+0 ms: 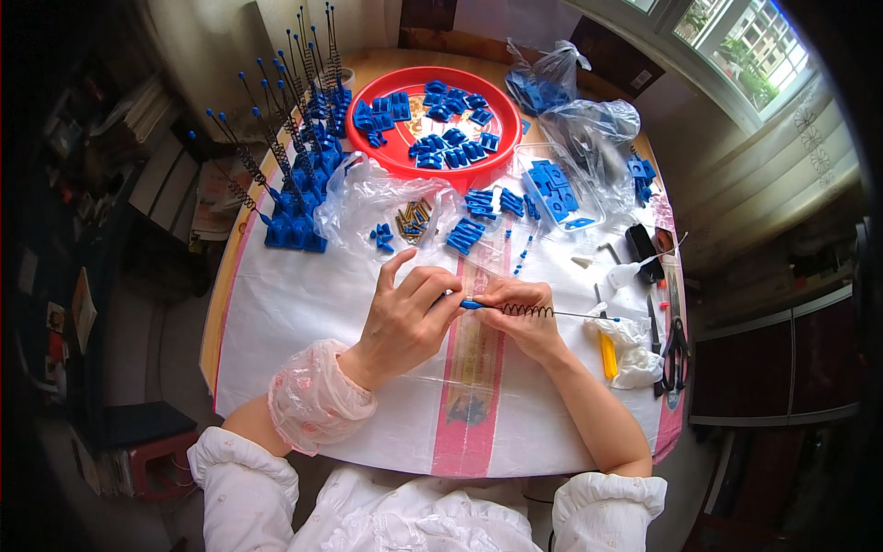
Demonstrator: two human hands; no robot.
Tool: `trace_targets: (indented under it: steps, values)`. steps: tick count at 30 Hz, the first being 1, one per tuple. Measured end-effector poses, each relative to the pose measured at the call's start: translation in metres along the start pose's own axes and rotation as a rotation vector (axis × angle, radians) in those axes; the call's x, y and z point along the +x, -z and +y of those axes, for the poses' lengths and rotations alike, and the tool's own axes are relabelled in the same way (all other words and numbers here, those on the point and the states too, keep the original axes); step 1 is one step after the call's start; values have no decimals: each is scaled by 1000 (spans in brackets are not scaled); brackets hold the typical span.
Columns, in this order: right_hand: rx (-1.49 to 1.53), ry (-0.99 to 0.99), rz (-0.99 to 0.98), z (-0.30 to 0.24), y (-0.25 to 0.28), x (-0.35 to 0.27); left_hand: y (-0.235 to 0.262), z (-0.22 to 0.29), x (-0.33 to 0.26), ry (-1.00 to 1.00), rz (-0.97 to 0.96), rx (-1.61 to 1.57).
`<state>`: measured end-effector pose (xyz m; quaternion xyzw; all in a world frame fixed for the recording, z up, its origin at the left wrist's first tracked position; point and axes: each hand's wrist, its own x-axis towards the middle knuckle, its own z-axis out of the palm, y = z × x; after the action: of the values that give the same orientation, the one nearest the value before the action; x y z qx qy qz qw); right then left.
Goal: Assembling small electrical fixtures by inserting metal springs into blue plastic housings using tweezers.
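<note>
Over the middle of the table, my right hand [521, 313] is closed round a thin metal rod with a black coil spring [535, 311] and a small blue tip at its right end. The rod's left end carries a blue plastic piece [472, 304]. My left hand [414, 308] pinches at that end, thumb and forefinger together; what exactly lies between these fingertips is hidden. Just beyond my hands lie blue plastic clips [464, 235], several brass-coloured pins [414, 221] and a few small blue parts [382, 236].
A red round tray [359, 152] with blue parts stands at the back. Upright spring rods on blue bases [296, 237] crowd the left. A clear box [598, 198] and plastic bags [593, 124] sit back right. Scissors [677, 345], a yellow-handled tool [608, 354] and a squeeze bottle [624, 274] lie right.
</note>
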<state>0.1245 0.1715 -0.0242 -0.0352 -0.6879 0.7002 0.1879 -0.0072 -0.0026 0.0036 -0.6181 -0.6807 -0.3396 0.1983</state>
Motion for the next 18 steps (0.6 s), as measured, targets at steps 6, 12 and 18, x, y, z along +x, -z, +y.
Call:
trace_targets:
  steps: [6,12,18]
  values:
    - [-13,6,1,1,0,0,0,1,0,-8,11,9]
    - [-38,14,8,-4,-2,0,2,2,0,15,25,4]
    - [-65,9,5,-5,-4,0,5,2,1,58,-12,-45]
